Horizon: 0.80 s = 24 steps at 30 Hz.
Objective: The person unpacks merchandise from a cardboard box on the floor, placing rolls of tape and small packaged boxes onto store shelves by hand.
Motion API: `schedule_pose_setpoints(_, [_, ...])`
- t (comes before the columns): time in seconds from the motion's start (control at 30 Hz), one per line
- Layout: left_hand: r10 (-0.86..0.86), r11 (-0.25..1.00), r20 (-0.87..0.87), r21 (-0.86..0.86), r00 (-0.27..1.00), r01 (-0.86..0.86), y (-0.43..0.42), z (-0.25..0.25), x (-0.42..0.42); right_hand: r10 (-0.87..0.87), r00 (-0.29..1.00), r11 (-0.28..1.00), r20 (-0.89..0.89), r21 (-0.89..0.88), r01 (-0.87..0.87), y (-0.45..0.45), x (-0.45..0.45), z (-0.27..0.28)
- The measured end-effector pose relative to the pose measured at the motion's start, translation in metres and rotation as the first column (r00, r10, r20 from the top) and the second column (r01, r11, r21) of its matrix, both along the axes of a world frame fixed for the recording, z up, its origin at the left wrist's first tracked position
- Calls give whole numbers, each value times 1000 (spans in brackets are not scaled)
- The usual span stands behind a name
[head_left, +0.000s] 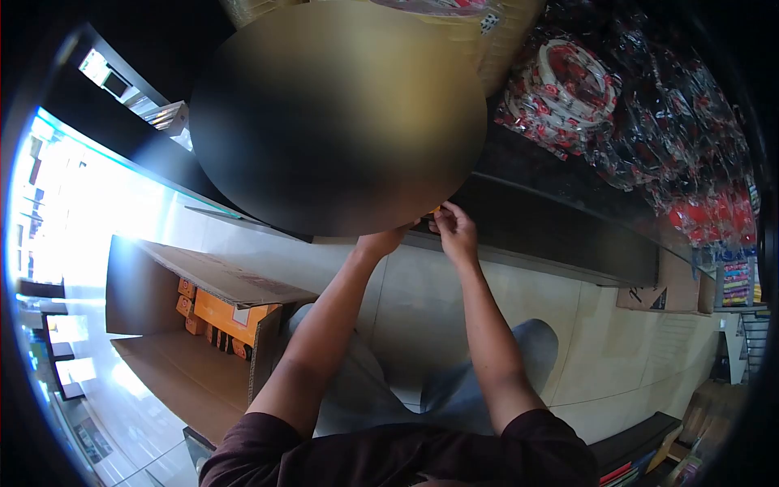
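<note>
Both my arms reach forward to the edge of a dark shelf. My right hand (pixel 456 233) has its thumb and fingers closed on a small orange item (pixel 436 211), of which only a bit shows. Close beside it on the left is my left hand (pixel 383 242); its fingers are mostly hidden by a large blurred oval that covers the upper middle of the view. Whether my left hand also touches the orange item cannot be made out.
An open cardboard box (pixel 182 365) with orange boxes (pixel 231 316) stands at the left. Plastic-wrapped red and white goods (pixel 568 93) lie on the dark shelf (pixel 560 231) at the upper right. Another cardboard box (pixel 665 288) is at the right, on the tiled floor (pixel 608 349).
</note>
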<state>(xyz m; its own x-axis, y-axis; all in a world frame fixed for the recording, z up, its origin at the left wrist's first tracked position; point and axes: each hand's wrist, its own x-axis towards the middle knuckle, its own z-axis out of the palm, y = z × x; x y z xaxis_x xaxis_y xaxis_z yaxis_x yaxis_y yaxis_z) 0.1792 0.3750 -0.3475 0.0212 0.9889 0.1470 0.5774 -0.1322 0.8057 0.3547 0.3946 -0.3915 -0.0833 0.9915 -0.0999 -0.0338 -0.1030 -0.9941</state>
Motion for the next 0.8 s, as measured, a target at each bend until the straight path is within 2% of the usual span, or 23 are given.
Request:
schedule_pose_setpoints(0.1, [-4, 999, 0, -46, 1000, 4, 3, 1, -1, 7, 999, 1000, -45, 13, -7, 2, 0, -4])
schedule_pose_setpoints(0.3, [-16, 1000, -39, -23, 999, 15, -1, 2, 2, -7, 999, 999, 36, 32, 6, -1, 0, -4])
schedule_pose_setpoints(0.6, [-5, 1000, -86, 17, 996, 6, -7, -1, 1, 6, 989, 996, -148, -82, -19, 0, 3, -2])
schedule_pose_setpoints(0.8, [-23, 988, -163, -155, 986, -3, -15, 12, -2, 31, 998, 999, -48, -39, -33, -3, 3, -4])
